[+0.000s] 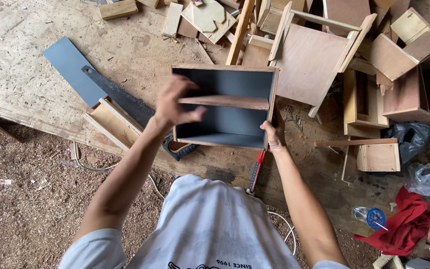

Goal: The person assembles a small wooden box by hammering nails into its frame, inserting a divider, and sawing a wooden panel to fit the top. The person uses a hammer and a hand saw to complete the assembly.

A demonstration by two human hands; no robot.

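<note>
A grey board and a handsaw lie left on the surface. My left hand, blurred, holds nothing, fingers loosely bent at the grey-lined wooden box. My right hand grips its right wall.

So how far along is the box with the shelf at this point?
Done: the box has four sides, a grey inside and a back. In hand: the left hand is at the shelf, which sits slightly tilted; the right hand grips the box's right side. Left: no fixings show on the shelf; the saw lies by.
</note>
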